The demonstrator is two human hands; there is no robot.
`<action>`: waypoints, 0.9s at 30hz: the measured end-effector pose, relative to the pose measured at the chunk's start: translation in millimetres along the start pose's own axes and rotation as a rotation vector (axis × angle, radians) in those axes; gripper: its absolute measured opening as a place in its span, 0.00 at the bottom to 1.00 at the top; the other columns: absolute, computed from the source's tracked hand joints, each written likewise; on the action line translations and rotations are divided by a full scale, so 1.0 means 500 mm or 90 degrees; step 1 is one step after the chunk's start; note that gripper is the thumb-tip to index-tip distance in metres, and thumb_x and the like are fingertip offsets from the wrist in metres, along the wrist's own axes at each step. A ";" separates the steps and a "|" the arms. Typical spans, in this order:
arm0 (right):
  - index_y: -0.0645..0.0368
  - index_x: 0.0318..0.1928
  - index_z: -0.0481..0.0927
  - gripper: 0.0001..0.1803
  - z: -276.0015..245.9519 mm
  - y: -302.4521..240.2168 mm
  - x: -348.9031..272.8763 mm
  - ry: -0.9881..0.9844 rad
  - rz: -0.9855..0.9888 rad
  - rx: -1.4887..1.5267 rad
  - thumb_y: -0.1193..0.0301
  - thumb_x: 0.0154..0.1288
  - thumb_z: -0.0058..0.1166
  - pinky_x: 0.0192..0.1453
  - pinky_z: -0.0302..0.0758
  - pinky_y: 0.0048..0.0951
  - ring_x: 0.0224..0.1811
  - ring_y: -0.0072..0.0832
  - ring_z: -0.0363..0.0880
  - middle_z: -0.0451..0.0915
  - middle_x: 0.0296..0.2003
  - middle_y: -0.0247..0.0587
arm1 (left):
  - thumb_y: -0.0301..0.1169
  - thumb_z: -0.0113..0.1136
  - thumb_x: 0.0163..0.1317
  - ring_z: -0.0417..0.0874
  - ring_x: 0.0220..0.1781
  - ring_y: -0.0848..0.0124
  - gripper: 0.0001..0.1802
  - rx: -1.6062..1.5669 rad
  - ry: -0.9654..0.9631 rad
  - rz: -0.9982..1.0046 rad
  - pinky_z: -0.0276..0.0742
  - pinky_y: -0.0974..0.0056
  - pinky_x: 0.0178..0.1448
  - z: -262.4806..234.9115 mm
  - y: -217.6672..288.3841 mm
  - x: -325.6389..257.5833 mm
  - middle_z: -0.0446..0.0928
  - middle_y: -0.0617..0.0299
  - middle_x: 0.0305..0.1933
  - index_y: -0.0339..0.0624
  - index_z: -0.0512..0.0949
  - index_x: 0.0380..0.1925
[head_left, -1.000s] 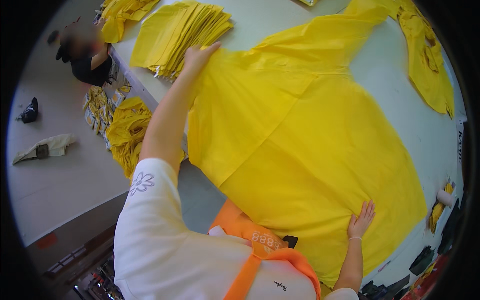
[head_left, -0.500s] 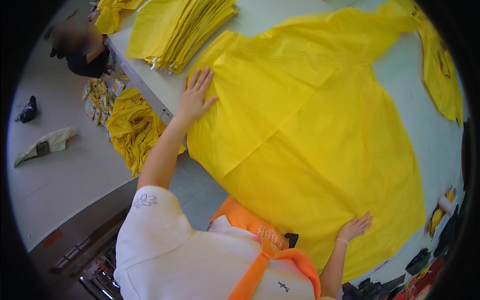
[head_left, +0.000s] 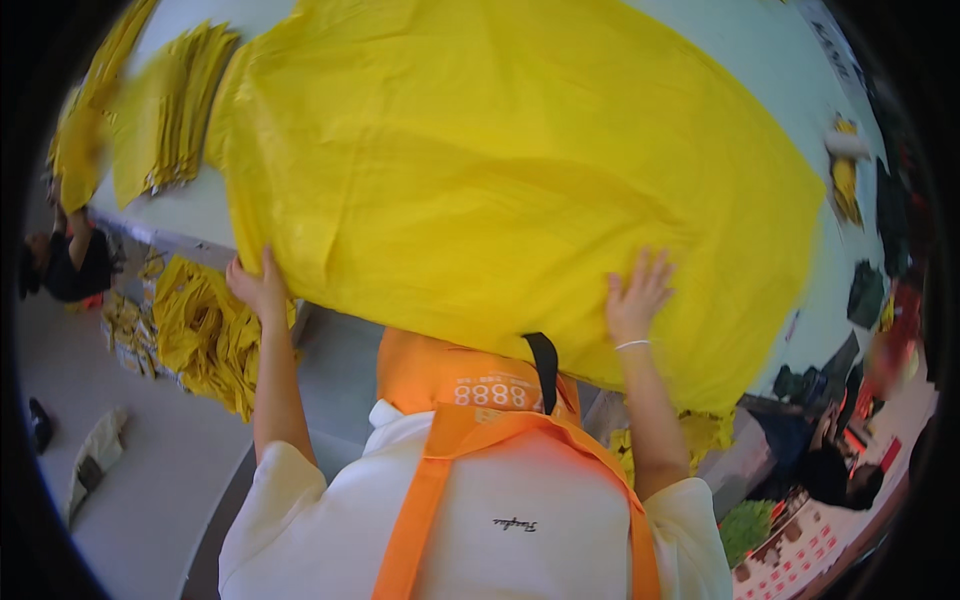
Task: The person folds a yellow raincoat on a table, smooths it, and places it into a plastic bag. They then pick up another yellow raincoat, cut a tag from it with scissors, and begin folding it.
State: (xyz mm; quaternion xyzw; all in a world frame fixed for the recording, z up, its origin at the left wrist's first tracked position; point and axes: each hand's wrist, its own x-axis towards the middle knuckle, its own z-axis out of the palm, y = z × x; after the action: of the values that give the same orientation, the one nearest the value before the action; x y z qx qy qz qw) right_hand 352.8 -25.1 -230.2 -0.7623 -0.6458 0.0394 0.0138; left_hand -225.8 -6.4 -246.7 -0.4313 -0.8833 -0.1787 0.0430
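A large, thin yellow garment (head_left: 520,170) lies spread over the pale table (head_left: 760,70), with faint creases and its near edge against my waist. At its near left corner, my left hand (head_left: 260,288) grips the edge, thumb on top and the other fingers partly hidden by the side. My right hand (head_left: 640,300) rests flat on the near right part, fingers spread and pointing away from me. The garment's far end runs out of view at the top.
A stack of folded yellow pieces (head_left: 175,110) lies at the table's far left. Beside the left table edge is a crumpled yellow heap (head_left: 205,335). People work at the far left (head_left: 70,260) and lower right (head_left: 840,475). Dark cloth bundles (head_left: 865,293) sit at right.
The garment has been turned and pulled nearer me. My left hand has gone from lying flat on it to gripping its near left edge. My right hand has shifted farther from me.
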 end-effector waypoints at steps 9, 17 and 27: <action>0.47 0.69 0.53 0.38 -0.012 -0.002 0.151 -0.030 0.019 0.066 0.47 0.63 0.44 0.70 0.36 0.62 0.74 0.48 0.33 0.42 0.72 0.48 | 0.57 0.40 0.66 0.77 0.49 0.52 0.35 -0.197 -0.219 -0.179 0.73 0.56 0.50 0.081 -0.015 0.227 0.77 0.47 0.49 0.30 0.77 0.45; 0.63 0.55 0.71 0.25 -0.078 0.472 -0.062 0.280 0.308 0.165 0.67 0.58 0.56 0.67 0.58 0.46 0.62 0.48 0.62 0.68 0.56 0.57 | 0.48 0.53 0.64 0.80 0.46 0.61 0.29 -0.354 -0.140 -0.342 0.79 0.63 0.41 -0.061 0.033 0.002 0.75 0.51 0.52 0.30 0.71 0.50; 0.61 0.47 0.73 0.21 -0.026 0.885 -0.276 0.327 0.902 0.695 0.66 0.56 0.63 0.28 0.74 0.30 0.30 0.29 0.77 0.79 0.37 0.41 | 0.58 0.46 0.62 0.80 0.45 0.57 0.39 -0.314 -0.181 -0.553 0.77 0.57 0.41 -0.007 -0.055 0.012 0.76 0.48 0.49 0.28 0.70 0.53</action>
State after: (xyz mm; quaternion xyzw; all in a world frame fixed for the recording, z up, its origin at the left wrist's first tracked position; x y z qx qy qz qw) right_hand 766.5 -234.2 -243.4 -0.8520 0.1014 0.1668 0.4857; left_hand -251.4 -18.5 -249.7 -0.0423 -0.9097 -0.3223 -0.2586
